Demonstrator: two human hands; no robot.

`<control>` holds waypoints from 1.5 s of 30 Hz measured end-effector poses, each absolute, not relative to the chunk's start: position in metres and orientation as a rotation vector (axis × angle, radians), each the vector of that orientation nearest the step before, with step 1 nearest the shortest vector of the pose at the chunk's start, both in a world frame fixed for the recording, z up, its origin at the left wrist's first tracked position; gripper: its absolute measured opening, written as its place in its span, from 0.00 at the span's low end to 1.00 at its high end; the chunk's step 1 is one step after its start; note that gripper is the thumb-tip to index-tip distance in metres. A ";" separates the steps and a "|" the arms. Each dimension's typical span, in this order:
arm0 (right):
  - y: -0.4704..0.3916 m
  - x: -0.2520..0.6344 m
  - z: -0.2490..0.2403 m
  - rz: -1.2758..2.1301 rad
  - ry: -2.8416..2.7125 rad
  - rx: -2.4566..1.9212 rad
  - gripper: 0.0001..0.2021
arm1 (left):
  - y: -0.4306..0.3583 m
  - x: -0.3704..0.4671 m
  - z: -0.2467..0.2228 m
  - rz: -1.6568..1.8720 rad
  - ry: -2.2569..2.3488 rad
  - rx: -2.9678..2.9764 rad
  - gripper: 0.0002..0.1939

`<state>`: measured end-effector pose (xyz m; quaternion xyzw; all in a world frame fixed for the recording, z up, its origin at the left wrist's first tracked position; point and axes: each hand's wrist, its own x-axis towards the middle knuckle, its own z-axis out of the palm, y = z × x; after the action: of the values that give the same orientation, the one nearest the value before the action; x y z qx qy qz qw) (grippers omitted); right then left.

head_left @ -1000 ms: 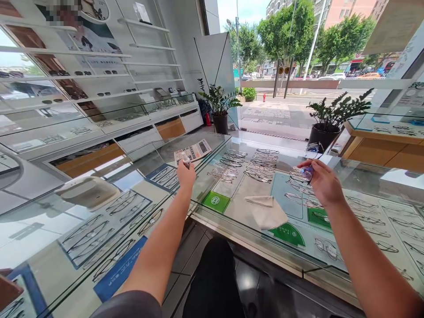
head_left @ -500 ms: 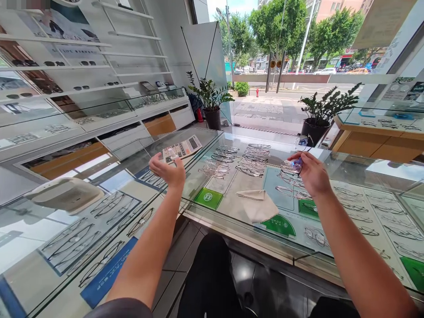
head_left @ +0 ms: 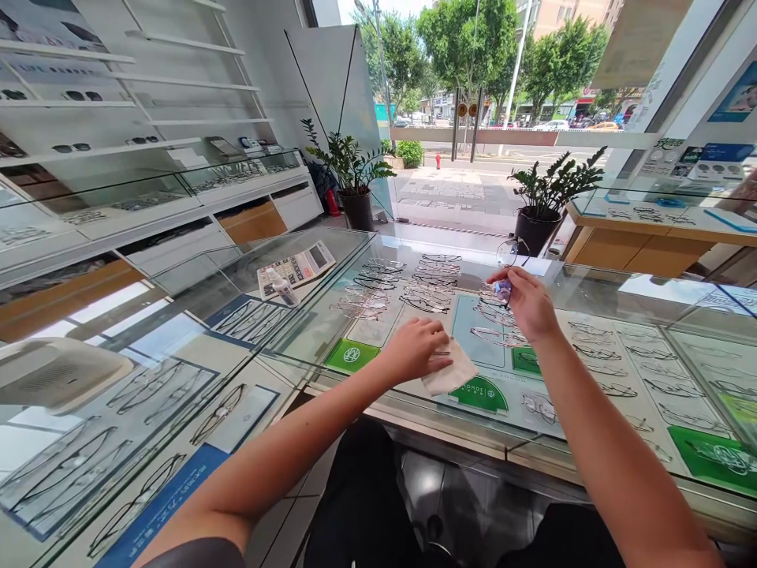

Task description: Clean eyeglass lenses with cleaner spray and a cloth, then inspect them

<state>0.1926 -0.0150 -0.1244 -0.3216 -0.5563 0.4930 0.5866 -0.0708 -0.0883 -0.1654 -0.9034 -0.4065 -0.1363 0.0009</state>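
A beige cloth (head_left: 454, 371) is spread near the front edge of the glass counter (head_left: 426, 414). It can be judged light, soft and limp, best gathered by a fold or corner. Its left part is covered by the left grip (head_left: 417, 349), laid palm down with the fingers bent; whether any fabric is pinched cannot be told. The right part is left exposed.

A little farther off, a pair of glasses (head_left: 502, 290) is held above the counter, pinched by the fingers of the right grip (head_left: 529, 304). One lens is seen beside the fingertips, the other raised above them. The frame is likely to be light and springy, the lenses smooth and easily smudged; it is judged best taken by the bridge or rim, with the glass left untouched.

Beyond, to the left, a small clear bottle (head_left: 282, 287) is seen against a calculator (head_left: 304, 267), well apart from either grip.
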 end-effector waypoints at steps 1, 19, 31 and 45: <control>-0.015 0.192 -0.125 1.152 -1.301 -0.753 0.13 | -0.087 -0.069 -0.167 -0.407 -1.272 -2.826 0.16; -0.018 0.190 -0.122 1.203 -1.291 -0.703 0.12 | -0.082 -0.078 -0.161 -1.098 -2.111 -2.741 0.14; -0.020 0.189 -0.120 1.240 -1.323 -0.660 0.12 | -0.056 -0.096 -0.085 -1.535 -2.160 -2.962 0.22; -0.023 0.186 -0.120 1.302 -1.293 -0.651 0.12 | 0.015 -0.053 -0.062 -2.358 -1.697 -2.523 0.15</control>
<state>0.1856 -0.0233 -0.1203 -0.2764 -0.5490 0.5529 0.5625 -0.0532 0.0150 -0.0622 -0.6153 -0.4139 -0.5751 -0.3456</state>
